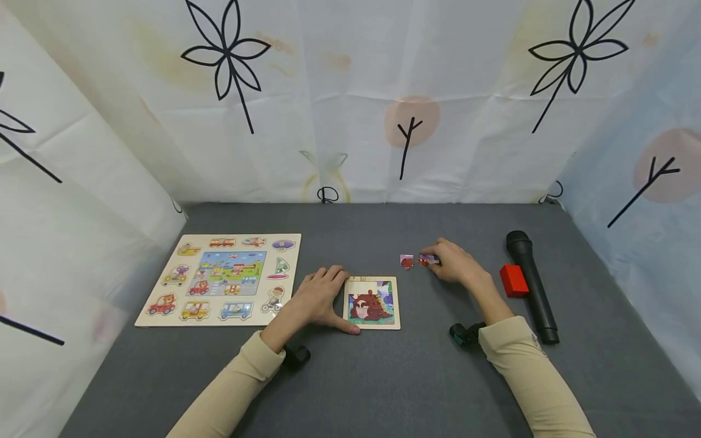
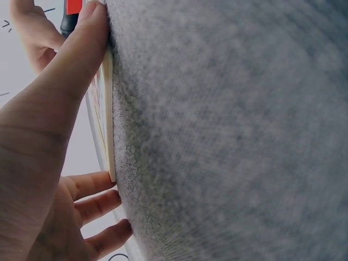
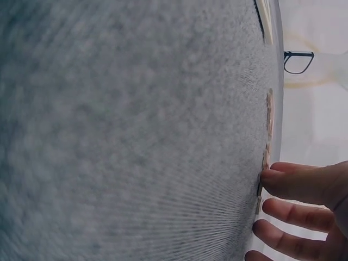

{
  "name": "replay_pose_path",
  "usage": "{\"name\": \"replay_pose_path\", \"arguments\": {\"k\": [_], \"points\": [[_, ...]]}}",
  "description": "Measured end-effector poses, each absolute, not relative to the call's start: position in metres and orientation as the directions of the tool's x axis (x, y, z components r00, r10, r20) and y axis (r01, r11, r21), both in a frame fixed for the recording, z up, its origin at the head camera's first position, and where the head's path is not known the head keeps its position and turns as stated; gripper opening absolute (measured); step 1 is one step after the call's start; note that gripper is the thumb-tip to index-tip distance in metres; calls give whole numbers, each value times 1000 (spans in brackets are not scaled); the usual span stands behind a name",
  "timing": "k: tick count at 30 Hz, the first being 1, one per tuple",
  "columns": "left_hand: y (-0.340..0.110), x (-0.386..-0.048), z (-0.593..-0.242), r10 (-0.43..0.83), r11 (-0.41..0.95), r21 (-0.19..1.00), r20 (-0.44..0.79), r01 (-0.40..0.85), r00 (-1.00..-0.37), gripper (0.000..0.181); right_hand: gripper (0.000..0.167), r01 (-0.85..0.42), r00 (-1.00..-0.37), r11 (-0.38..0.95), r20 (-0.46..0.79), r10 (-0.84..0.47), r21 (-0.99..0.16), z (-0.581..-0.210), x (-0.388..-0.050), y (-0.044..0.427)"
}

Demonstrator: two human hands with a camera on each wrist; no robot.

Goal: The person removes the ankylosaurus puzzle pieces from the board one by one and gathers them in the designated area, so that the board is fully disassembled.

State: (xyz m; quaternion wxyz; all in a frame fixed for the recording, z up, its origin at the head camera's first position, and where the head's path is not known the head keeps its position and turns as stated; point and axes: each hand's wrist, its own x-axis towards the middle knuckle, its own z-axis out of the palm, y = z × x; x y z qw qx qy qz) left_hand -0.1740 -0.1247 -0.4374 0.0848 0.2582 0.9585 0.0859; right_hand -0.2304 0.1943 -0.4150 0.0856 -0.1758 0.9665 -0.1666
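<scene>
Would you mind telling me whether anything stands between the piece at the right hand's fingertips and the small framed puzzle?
Only another loose piece, lying on the table left of the right hand, near the upper right corner of the framed puzzle. It looks flat, so lifting over it should probably suffice.

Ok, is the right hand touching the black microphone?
No, the right hand is at a small puzzle piece, while the black microphone lies apart, farther to the right.
</scene>
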Motion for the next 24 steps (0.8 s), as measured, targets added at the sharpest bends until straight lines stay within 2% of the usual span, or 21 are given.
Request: {"name": "replay_pose_path", "arguments": {"k": [10,24], "points": [[-125,-174,-437,509,852,208,-117,480,-853,114,34,-339,-928,869,-24,-372,-360,-408,-221,184],[-123,-175,-438,506,856,196,-123,478,-854,113,33,-498,-842,786,-12,-539,-367,-402,-199,140]]}}
